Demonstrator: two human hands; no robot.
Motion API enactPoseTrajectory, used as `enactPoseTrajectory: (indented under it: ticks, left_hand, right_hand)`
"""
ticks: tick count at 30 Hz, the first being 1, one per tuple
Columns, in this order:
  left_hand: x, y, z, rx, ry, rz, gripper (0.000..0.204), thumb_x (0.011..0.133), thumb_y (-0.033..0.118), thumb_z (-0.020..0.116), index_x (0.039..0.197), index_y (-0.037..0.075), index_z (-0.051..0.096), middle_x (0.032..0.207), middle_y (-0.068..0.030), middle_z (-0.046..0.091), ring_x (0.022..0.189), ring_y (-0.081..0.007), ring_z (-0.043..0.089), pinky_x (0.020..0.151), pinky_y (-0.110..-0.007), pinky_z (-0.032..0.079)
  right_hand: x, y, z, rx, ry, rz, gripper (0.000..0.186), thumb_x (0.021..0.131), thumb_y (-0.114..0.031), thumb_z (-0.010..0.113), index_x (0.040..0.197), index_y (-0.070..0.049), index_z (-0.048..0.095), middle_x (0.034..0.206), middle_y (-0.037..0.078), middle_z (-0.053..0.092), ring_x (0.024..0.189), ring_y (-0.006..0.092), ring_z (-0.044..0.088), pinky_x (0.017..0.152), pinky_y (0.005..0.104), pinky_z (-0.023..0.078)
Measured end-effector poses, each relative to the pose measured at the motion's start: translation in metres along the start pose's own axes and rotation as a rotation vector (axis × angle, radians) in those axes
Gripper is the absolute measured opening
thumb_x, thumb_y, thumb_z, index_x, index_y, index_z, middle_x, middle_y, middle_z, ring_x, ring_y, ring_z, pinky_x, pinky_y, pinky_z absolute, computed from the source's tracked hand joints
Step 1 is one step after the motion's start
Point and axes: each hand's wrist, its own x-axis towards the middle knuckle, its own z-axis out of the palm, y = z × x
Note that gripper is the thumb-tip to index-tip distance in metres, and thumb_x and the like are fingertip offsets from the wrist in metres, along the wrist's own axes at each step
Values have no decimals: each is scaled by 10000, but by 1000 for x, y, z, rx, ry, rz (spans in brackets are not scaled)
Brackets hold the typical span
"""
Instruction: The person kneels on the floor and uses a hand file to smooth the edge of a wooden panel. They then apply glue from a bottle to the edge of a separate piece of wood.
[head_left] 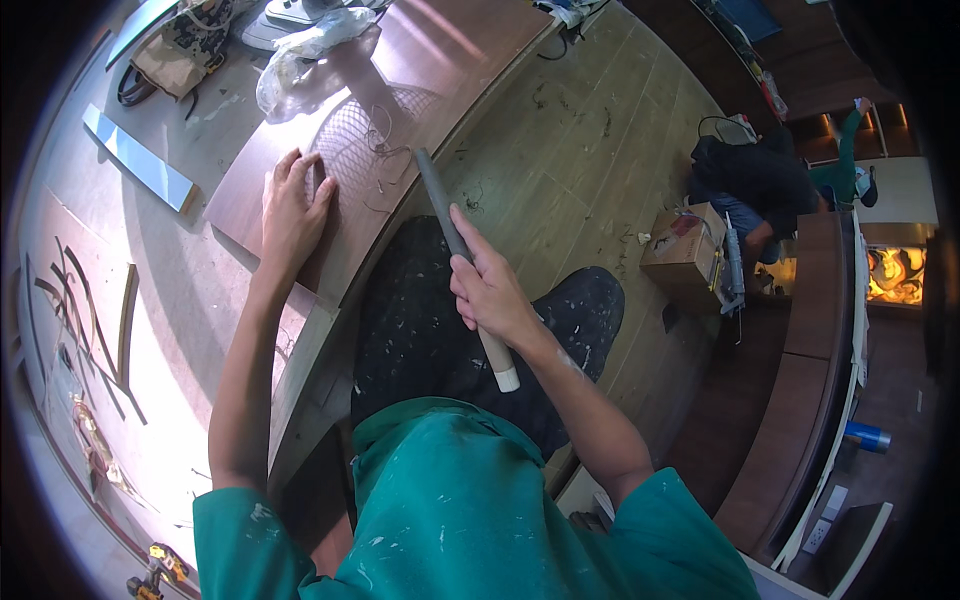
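My right hand (480,280) grips a long round stick (435,180), dark grey along most of its length with a pale lower end, held at a slant over my dark, paint-spotted trousers. Its upper tip is beside the edge of a brown wood board (245,220). My left hand (295,205) rests on that board with its fingers bent and apart. Beside it is a mesh-like patch (355,135) with thin loose strands; I cannot tell if it is netting or shadow. A crumpled clear plastic bag (310,60) lies further back on the board.
The light work surface holds a blue strip (135,155), dark strips (125,320), a bag (175,55) and a yellow-black tool (155,570). Right, a person in dark clothes (750,175) bends by a cardboard box (685,260); another green sleeve (848,150) shows behind, near wooden cabinetry (810,300).
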Motion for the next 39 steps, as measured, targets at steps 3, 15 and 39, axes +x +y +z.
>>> enactPoseTrajectory:
  ticks: [3, 15, 39]
  left_hand:
    - [15, 10, 11, 161, 35, 38, 560, 1015, 439, 655, 1428, 64, 612, 1577, -218, 482, 1464, -389, 455, 1238, -504, 321]
    - [16, 19, 14, -88, -114, 204, 777, 983, 737, 469, 1395, 109, 671, 1604, -216, 470, 1518, -397, 395, 1301, -568, 155]
    - [0, 17, 4, -1084, -273, 29, 415, 1010, 249, 672, 1337, -6, 666, 1160, -125, 740, 1022, -191, 714, 978, -330, 543]
  right_hand:
    - [7, -5, 6, -20, -23, 9, 679, 1098, -120, 437, 1708, -275, 183, 714, -45, 432, 520, 50, 442, 445, 258, 473]
    - [-43, -3, 20, 44, 9, 58, 672, 1108, -116, 412, 1713, -266, 164, 739, -29, 434, 530, 55, 424, 466, 244, 459]
    - [9, 5, 22, -78, -115, 7, 661, 1101, -113, 434, 1702, -288, 224, 720, -40, 441, 524, 55, 438, 463, 253, 469]
